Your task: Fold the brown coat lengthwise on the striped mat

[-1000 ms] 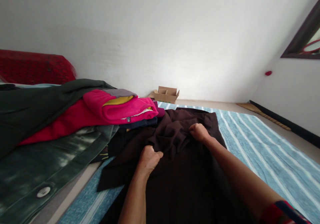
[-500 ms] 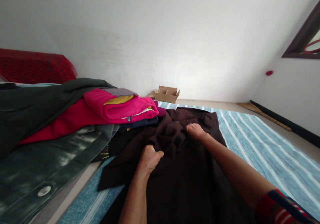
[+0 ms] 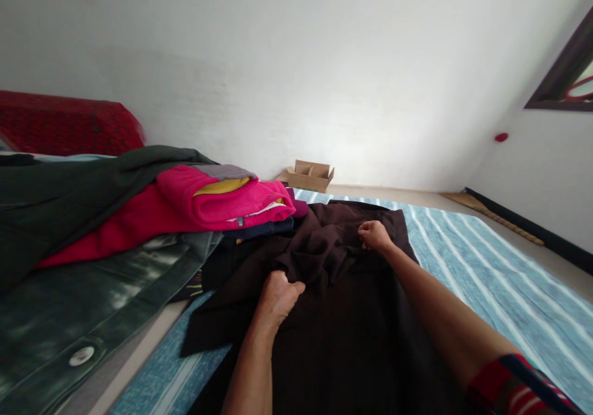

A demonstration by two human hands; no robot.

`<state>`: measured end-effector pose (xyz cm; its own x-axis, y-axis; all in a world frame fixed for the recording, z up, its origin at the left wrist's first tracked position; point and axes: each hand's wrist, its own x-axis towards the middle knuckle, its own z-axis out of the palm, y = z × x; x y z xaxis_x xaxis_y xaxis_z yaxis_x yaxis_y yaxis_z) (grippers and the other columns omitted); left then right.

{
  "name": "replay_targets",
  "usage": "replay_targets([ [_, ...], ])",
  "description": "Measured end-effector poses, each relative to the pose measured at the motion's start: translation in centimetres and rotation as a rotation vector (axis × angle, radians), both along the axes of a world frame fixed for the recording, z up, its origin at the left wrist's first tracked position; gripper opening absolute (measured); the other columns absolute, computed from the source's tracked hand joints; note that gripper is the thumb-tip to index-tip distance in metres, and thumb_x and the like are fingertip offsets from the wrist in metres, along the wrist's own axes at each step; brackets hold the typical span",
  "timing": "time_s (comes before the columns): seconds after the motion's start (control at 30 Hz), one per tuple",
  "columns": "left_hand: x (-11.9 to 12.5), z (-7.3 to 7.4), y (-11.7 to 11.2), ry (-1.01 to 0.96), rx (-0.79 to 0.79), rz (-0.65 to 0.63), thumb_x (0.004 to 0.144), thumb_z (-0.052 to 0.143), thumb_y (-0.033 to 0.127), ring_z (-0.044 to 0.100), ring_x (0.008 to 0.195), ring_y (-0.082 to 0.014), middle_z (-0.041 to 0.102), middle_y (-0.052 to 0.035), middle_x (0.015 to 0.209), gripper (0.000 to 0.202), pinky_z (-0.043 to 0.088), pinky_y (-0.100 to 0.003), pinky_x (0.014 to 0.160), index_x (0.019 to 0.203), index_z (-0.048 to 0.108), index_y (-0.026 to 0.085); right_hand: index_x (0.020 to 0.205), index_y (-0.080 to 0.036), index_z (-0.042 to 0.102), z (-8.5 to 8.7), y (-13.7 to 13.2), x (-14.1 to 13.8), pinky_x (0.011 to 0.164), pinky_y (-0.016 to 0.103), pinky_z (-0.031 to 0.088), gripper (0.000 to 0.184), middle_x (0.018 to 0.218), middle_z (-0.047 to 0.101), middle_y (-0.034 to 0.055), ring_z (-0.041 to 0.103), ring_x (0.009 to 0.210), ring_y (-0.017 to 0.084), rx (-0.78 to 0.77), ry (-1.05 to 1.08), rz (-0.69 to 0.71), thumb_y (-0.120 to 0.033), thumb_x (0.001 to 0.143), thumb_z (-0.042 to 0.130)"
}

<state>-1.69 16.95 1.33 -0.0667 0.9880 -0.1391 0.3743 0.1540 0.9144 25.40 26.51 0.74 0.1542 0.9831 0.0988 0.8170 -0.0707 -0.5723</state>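
Sleeve (image 3: 519,387), red with dark and pale bands, is seen at the near right corner. Dark brown garment (image 3: 343,322) is spread on the blue striped mat (image 3: 486,279), directly ahead. Left hand (image 3: 277,296) is closed into a fist on a bunched fold of the garment near its middle. Right hand (image 3: 375,234) is clenched on the cloth farther up, near the far edge. A dark green jacket (image 3: 88,316) lies at near left; a pink folded garment (image 3: 231,200) is stacked beyond it. A cardboard box (image 3: 309,175) stands against the far wall.
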Motion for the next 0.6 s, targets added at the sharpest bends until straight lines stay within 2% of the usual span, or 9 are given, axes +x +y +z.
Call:
replay_targets([
  [0.1, 0.0, 0.1, 0.0, -0.002, -0.001, 0.003, 0.056, 0.065, 0.014, 0.061, 0.06, -0.0181, 0.064, -0.0016, 0.06, 0.02, 0.043, -0.023, 0.052, 0.076, 0.066, 0.012, 0.072, -0.014, 0.066, 0.4, 1.0, -0.4, 0.051, 0.016, 0.043, 0.018, 0.062, 0.065, 0.0032, 0.062, 0.053, 0.011, -0.011, -0.084, -0.027, -0.011, 0.074, 0.048],
  [0.27, -0.1, -0.1, 0.0, 0.036, 0.017, -0.022, 0.058, 0.063, 0.015, 0.06, 0.059, -0.0175, 0.064, -0.0028, 0.061, 0.017, 0.041, -0.023, 0.051, 0.074, 0.065, 0.012, 0.078, -0.017, 0.07, 0.7, 1.6, -1.0, 0.067, 0.021, 0.045, 0.02, 0.084, 0.069, 0.0084, 0.065, 0.083, 0.019, -0.035, -0.27, -0.039, -0.013, 0.074, 0.051],
  [0.43, 0.0, -0.3, 0.0, 0.037, 0.02, -0.035, 0.059, 0.062, 0.016, 0.06, 0.057, -0.0172, 0.064, -0.0029, 0.061, 0.014, 0.04, -0.023, 0.05, 0.073, 0.065, 0.012, 0.091, -0.017, 0.069, 0.5, 1.5, -1.6, 0.074, 0.026, 0.046, 0.025, 0.095, 0.068, 0.0122, 0.064, 0.09, 0.022, -0.086, -0.422, -0.007, -0.016, 0.079, 0.048],
  [0.6, 0.0, -0.3, -0.1, 0.009, 0.021, -0.037, 0.058, 0.064, 0.014, 0.059, 0.057, -0.0171, 0.064, -0.0022, 0.06, 0.016, 0.041, -0.023, 0.052, 0.074, 0.066, 0.011, 0.094, -0.013, 0.068, 1.0, 1.7, -2.1, 0.08, 0.028, 0.045, 0.025, 0.098, 0.067, 0.016, 0.062, 0.095, 0.023, -0.115, -0.532, 0.086, -0.013, 0.08, 0.048],
])
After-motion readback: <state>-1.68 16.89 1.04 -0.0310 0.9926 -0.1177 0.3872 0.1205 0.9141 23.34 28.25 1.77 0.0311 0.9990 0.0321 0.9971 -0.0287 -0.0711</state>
